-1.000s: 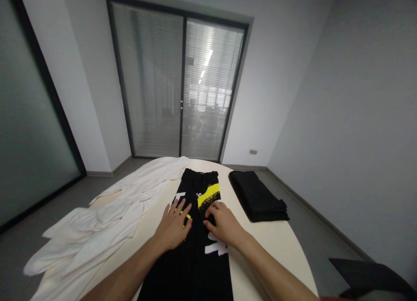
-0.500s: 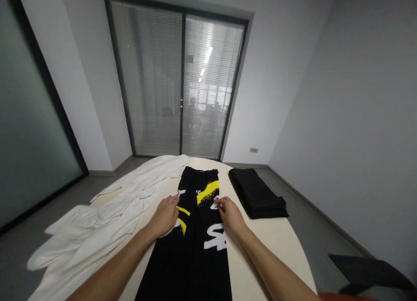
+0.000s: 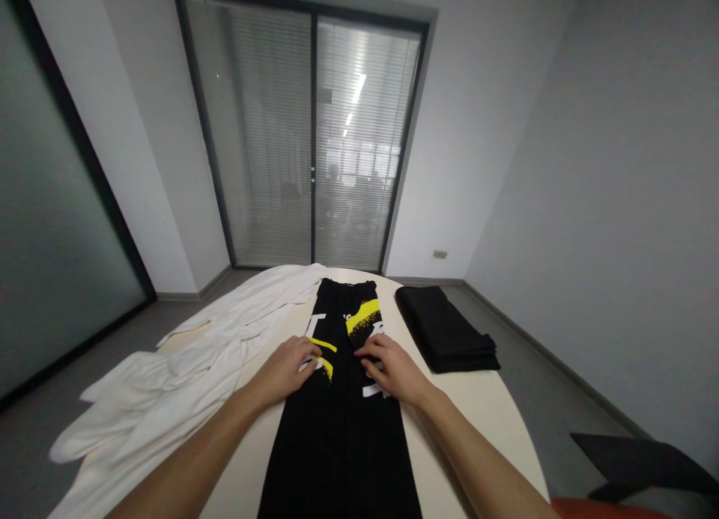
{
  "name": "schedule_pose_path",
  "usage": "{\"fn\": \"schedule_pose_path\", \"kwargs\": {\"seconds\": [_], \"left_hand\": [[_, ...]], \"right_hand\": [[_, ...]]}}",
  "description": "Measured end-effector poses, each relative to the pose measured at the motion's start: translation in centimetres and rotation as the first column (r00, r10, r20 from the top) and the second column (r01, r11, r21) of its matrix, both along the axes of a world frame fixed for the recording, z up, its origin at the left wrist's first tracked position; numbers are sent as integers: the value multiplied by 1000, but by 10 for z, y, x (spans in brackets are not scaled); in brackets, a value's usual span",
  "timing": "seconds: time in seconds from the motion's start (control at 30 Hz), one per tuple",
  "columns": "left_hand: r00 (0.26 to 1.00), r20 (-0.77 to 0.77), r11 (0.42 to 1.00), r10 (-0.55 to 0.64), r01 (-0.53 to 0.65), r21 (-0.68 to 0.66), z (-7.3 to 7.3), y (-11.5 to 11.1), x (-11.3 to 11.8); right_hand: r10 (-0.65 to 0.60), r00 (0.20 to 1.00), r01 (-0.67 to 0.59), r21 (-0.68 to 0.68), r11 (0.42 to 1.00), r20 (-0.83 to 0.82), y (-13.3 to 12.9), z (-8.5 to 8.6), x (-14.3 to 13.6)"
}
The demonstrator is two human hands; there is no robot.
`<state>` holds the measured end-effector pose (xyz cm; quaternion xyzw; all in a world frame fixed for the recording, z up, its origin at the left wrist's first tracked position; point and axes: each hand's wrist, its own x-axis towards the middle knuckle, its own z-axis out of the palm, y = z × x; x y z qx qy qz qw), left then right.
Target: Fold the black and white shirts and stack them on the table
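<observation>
Mostly black trousers [image 3: 341, 444], printed yellow-and-white.

Open tabletop [image 3: 395, 318] runs between trousers [image 3: 342, 451] and folded cloth [image 3: 446, 328].

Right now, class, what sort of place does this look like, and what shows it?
Probably a small office or meeting room, judging by the glass panels with blinds, the pale curved-edge table and the plain light walls.

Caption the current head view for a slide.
Left hand and right hand on printed black trousers, between white cloth and folded black fabric.
</observation>
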<state>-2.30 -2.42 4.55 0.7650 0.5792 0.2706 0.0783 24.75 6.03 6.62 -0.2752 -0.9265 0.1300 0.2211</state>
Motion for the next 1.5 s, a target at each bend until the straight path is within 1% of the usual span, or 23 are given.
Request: {"fn": "schedule_pose_path", "kwargs": {"seconds": [0.03,0.07,0.13,0.2,0.27,0.37,0.5,0.57,0.67,0.73,0.8,0.87,0.93,0.97,1.07,1.13,1.17,1.2,1.27,1.37,1.43,1.5], "left_hand": [[998,1,998,-60,60,-28,7,-5,2],[993,-1,991,-119,118,-67,13,-9,5],[974,-11,964,-227,223,-147,22,-15,11],[949,-26,930,-315,303,-207,27,-19,19],[930,-41,909,-366,348,-229,30,-23,25],[918,-44,895,-395,373,-243,31,-26,31],[906,-8,868,-424,404,-288,33,-29,35],[905,18,862,-425,411,-297,33,-30,37],[909,70,868,-411,413,-275,32,-30,39],[906,94,867,-412,421,-267,30,-29,39],[906,98,862,-412,422,-279,29,-27,38],[921,95,865,-379,389,-318,27,-26,36],[940,114,861,-321,339,-379,26,-24,32],[946,135,854,-295,324,-408,24,-23,30],[937,236,821,-257,341,-459,20,-20,24],[925,294,806,-240,359,-471,17,-17,21],[921,315,801,-230,363,-476,17,-17,21],[918,330,797,-222,365,-481,16,-16,20],[914,346,798,-211,365,-479,18,-16,20],[905,375,795,-200,374,-477,25,-18,21],[892,404,786,-204,395,-475,31,-19,19],[861,455,768,-226,445,-460,36,-19,16]], "right_hand": [[112,993,-112,-7,994,34,-10,3,-1],[192,979,-191,-12,981,65,-18,6,-2],[285,951,-286,-16,958,117,-31,8,-5],[321,936,-321,-25,947,145,-38,9,-7],[336,929,-334,-38,942,158,-39,9,-8],[339,926,-334,-57,941,164,-38,10,-7],[360,917,-353,-71,933,174,-39,12,-6],[364,918,-357,-68,932,160,-40,14,-6],[343,929,-338,-58,939,138,-40,14,-7],[328,932,-323,-53,945,156,-40,13,-8],[325,927,-320,-61,946,184,-42,12,-9],[350,917,-337,-98,936,193,-46,11,-10],[414,895,-387,-170,906,170,-55,11,-13],[458,876,-423,-213,881,152,-60,12,-14],[616,777,-548,-339,765,133,-80,14,-20],[689,700,-587,-398,705,189,-93,15,-25],[704,669,-589,-408,698,237,-100,16,-27],[704,649,-586,-400,705,288,-105,17,-29],[679,636,-585,-346,734,366,-113,19,-32],[653,645,-591,-284,755,396,-118,21,-33],[657,656,-574,-320,754,372,-116,22,-34],[690,659,-546,-440,712,300,-110,20,-33]]}}
